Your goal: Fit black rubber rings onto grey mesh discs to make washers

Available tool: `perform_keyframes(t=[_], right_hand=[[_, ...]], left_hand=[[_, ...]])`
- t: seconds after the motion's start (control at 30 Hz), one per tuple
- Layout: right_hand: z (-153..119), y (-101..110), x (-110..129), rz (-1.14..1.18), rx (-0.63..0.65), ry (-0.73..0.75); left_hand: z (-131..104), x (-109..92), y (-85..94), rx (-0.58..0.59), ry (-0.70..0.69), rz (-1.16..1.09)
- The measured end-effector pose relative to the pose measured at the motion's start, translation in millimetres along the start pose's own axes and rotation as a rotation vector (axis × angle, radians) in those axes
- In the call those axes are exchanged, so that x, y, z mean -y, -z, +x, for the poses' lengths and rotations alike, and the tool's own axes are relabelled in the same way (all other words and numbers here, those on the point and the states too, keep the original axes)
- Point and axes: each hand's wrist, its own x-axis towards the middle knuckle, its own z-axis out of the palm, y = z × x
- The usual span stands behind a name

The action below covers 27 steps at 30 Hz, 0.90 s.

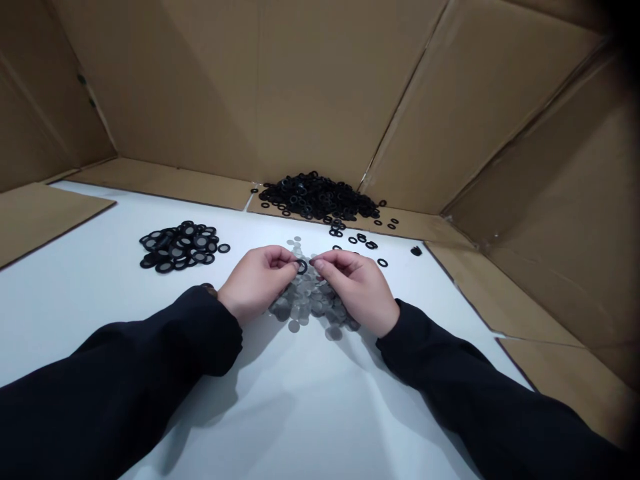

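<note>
My left hand (260,280) pinches a black rubber ring washer (305,269) between thumb and fingertips. Close to the ring's right side, my right hand (363,287) has its thumb and fingers pressed together; a small dark bit shows at the tips, too small to name. Below both hands lies a loose heap of thin grey round discs (317,303), partly covered by the fingers. To the left is a pile of black rings with grey discs in their centres (180,250).
A large heap of black rings (320,193) lies at the back on a cardboard strip, with stray rings (383,263) in front. A small black clump (417,251) sits at the right. Cardboard walls (300,87) enclose the white table (310,413).
</note>
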Motion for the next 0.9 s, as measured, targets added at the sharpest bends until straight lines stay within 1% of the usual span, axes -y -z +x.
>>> perform_keyframes(t=[0.13,0.3,0.57,0.7,0.8,0.9], right_hand=[[-3.7,-3.9,1.9,-0.021,-0.004,0.011],[-5.3,-6.0,0.3,0.009,-0.011,0.018],[-5.9,-6.4,-0.1,-0.01,-0.015,0.015],[-6.0,-6.9,1.0,0.054,0.008,-0.002],[-5.3,-7.7,3.3,0.126,0.043,-0.03],[-5.0,-8.4,6.4,0.147,0.056,-0.074]], left_hand=[[1.2,-1.8,-0.8,0.018,0.007,0.004],[1.0,-1.5,-2.1,0.047,0.014,-0.019],[-1.4,-2.1,-3.2,0.097,-0.051,-0.031],[-0.7,-1.0,-2.8,0.127,-0.07,-0.042],[-0.1,0.5,-2.1,0.132,-0.088,-0.033],[-1.0,0.5,-2.4,0.13,-0.096,-0.004]])
